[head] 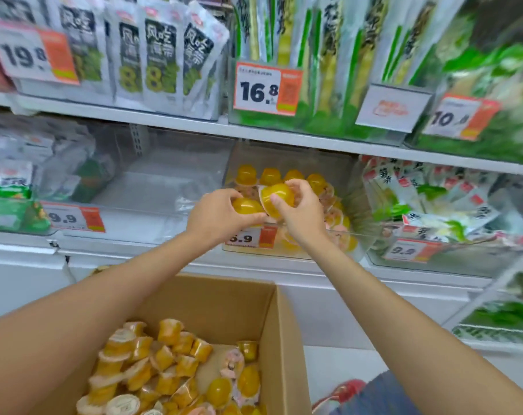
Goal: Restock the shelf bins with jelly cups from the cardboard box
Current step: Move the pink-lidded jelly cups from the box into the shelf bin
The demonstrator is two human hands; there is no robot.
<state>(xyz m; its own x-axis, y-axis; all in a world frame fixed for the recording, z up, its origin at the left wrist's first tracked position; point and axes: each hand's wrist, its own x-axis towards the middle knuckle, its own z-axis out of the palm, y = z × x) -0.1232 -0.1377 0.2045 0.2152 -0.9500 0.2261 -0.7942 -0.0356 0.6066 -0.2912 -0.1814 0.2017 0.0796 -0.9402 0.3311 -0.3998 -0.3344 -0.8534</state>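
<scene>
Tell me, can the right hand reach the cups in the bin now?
Probably yes: the right hand is at the open top of the bin, with nothing between it and the cups inside. It is pinching one cup, though.

A shop: price tags (267,88) front shelves (164,121) of packaged snacks (161,55).

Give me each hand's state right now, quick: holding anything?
Left hand: closed, holding a yellow jelly cup.
Right hand: closed, holding a second jelly cup.
</scene>
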